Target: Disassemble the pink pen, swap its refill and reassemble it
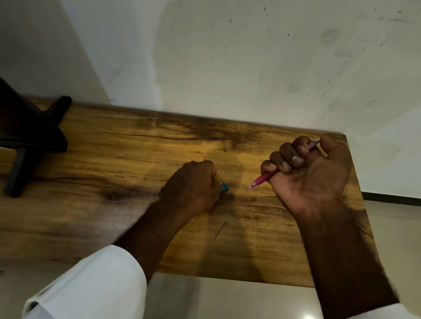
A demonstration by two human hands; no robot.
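Table: right hand fingers wrap pink pen; left hand maybe pinches teal piece.

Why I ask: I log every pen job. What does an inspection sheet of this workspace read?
Surface: wooden table, bare grain.
Job's things: pink pen assembled, tip pointing down-left; teal part, mostly hidden.
Clutter: thin dark line near the front edge, scratch or object unclear.
Grippers: left hand grips the teal part; right hand grips the pink pen.
Cables: nothing seen.
Surroundings: white wall, dark stand at left, tiled floor.
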